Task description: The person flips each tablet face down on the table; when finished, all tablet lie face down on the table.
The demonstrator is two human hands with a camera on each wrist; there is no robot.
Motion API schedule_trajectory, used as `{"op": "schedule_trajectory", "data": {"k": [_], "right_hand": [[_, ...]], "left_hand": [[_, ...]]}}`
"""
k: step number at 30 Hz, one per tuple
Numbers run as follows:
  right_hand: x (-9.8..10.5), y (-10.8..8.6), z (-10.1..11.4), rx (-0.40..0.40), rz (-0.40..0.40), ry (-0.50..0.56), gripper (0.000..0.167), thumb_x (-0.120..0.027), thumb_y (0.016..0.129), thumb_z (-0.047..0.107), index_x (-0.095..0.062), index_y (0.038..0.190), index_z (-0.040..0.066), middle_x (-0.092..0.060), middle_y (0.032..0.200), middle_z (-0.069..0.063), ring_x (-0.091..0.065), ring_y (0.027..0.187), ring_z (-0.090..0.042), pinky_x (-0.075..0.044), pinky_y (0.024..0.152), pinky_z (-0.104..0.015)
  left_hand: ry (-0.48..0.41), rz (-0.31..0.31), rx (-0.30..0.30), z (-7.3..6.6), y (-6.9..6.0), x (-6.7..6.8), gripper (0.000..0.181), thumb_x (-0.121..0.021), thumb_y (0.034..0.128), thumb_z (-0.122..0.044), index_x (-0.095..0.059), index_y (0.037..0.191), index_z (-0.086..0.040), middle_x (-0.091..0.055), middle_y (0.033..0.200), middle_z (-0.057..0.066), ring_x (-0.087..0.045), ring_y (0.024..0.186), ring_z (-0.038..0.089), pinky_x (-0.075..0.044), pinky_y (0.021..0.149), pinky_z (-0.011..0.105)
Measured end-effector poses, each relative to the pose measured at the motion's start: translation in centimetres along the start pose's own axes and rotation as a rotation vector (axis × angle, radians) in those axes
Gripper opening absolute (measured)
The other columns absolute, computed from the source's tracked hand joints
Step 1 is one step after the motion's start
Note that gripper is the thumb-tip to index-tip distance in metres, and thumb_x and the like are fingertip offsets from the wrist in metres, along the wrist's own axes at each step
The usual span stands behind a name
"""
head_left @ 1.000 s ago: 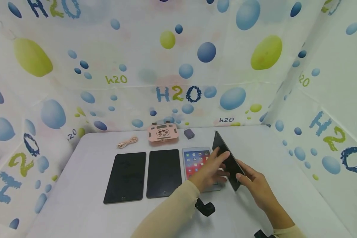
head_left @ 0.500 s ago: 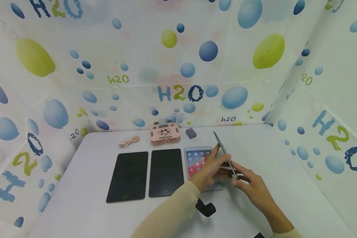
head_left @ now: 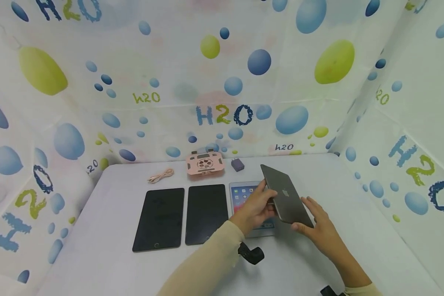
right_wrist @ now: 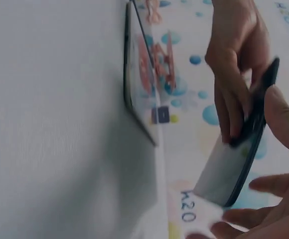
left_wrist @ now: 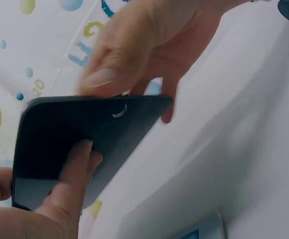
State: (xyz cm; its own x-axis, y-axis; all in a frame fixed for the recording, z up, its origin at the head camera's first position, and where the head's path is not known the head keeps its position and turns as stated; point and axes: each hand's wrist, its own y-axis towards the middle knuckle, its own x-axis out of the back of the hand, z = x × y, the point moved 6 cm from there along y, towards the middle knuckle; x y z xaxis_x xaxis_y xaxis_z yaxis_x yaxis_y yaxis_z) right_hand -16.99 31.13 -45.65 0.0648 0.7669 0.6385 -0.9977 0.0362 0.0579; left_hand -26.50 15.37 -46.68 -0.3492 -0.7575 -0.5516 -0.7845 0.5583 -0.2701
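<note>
A dark grey tablet (head_left: 286, 197) is held tilted above the table, its back with a logo facing up. My left hand (head_left: 254, 209) grips its left edge, thumb on the back; in the left wrist view, fingers of that hand (left_wrist: 70, 184) lie over the black screen (left_wrist: 50, 124). My right hand (head_left: 323, 234) is at the lower right corner, thumb touching the edge, other fingers extended. In the right wrist view those fingers (right_wrist: 271, 185) are spread beside the tablet (right_wrist: 224, 174). A white tablet with a lit screen (head_left: 240, 193) lies partly hidden under my left hand.
Two black tablets, one at the left (head_left: 159, 218) and one in the middle (head_left: 207, 209), lie flat on the white table (head_left: 96, 230). Behind them are a coiled pink cable (head_left: 160, 175), a pink case-like object (head_left: 205, 163) and a small purple block (head_left: 237, 165). Patterned cloth (head_left: 177, 53) surrounds the table.
The held tablet has turned from showing its dark screen, through edge-on, to showing its back. My right hand's fingers have loosened and extended; my left hand has shifted slightly left, still gripping.
</note>
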Motion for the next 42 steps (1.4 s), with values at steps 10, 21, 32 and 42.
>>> {"op": "schedule_trajectory", "data": {"k": [10, 21, 32, 42], "right_hand": [[0.5, 0.0, -3.1, -0.17, 0.143, 0.136, 0.093, -0.077, 0.092, 0.027, -0.021, 0.159, -0.005, -0.058, 0.127, -0.022, -0.054, 0.117, -0.032, -0.053, 0.084, -0.028], [1.9, 0.0, -4.3, -0.111, 0.108, 0.08, 0.094, -0.079, 0.091, 0.026, -0.022, 0.158, -0.007, -0.05, 0.142, -0.032, -0.052, 0.121, -0.035, -0.047, 0.084, -0.019], [2.5, 0.2, -6.0, -0.091, 0.137, 0.072, 0.092, -0.08, 0.088, 0.02, -0.025, 0.157, -0.007, -0.058, 0.122, -0.022, -0.052, 0.104, -0.027, -0.047, 0.078, -0.023], [2.8, 0.5, -7.4, -0.1, 0.126, 0.016, 0.095, -0.083, 0.084, 0.021, -0.029, 0.156, -0.007, -0.058, 0.113, -0.015, -0.051, 0.091, -0.019, -0.045, 0.068, -0.025]], "left_hand": [[0.057, 0.033, -0.03, -0.5, 0.1, 0.6, 0.062, -0.048, 0.0993, 0.001, -0.037, 0.157, -0.02, -0.059, 0.135, 0.02, -0.065, 0.118, 0.038, -0.053, 0.093, 0.061], [0.574, -0.148, -0.118, -0.6, -0.7, 0.4, 0.073, -0.081, 0.0823, 0.001, -0.049, 0.146, -0.012, -0.068, 0.113, 0.007, -0.068, 0.101, 0.021, -0.055, 0.095, 0.045], [0.881, -0.177, -0.099, 0.9, -0.5, 0.7, 0.1, -0.09, 0.0771, -0.015, -0.033, 0.16, -0.01, -0.067, 0.124, 0.011, -0.065, 0.1, 0.02, -0.052, 0.1, 0.046], [1.016, -0.198, -0.144, 1.9, 0.2, 0.3, 0.1, -0.09, 0.0766, -0.014, -0.034, 0.16, -0.015, -0.062, 0.138, 0.01, -0.064, 0.114, 0.022, -0.05, 0.104, 0.045]]}}
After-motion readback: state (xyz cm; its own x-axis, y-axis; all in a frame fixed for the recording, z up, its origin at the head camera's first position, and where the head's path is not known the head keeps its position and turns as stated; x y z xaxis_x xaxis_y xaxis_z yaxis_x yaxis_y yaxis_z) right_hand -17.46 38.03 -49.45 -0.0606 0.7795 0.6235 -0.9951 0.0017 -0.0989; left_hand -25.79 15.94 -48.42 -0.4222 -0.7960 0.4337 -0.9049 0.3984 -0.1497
